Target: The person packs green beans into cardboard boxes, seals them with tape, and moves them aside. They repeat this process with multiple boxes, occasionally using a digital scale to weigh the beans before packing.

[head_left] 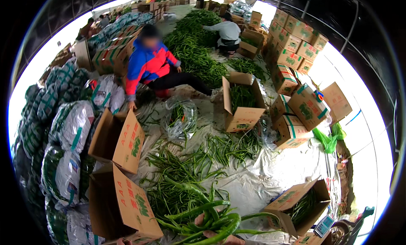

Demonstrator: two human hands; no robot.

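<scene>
Long green chili peppers [215, 213] are bunched in my right hand [226, 238], its fingers closed around them at the lower edge. The bunch is held over a loose heap of the same peppers [177, 194]. Only a sliver of my left hand [123, 241] shows, at the near rim of an open cardboard box [131, 202]; its grip is cut off by the picture's edge. That box stands left of the heap, its inside dark. Beyond it is a second open cardboard box [122, 141], touched on its far rim by a co-worker's hand [132, 105].
A co-worker in a blue and red jacket [148, 65] sits ahead; another person [228, 34] crouches by a large pepper pile [190, 46]. Filled bags [67, 148] line the left. Stacked boxes [292, 46], an open box with peppers [296, 207] and a scale display [324, 226] stand right.
</scene>
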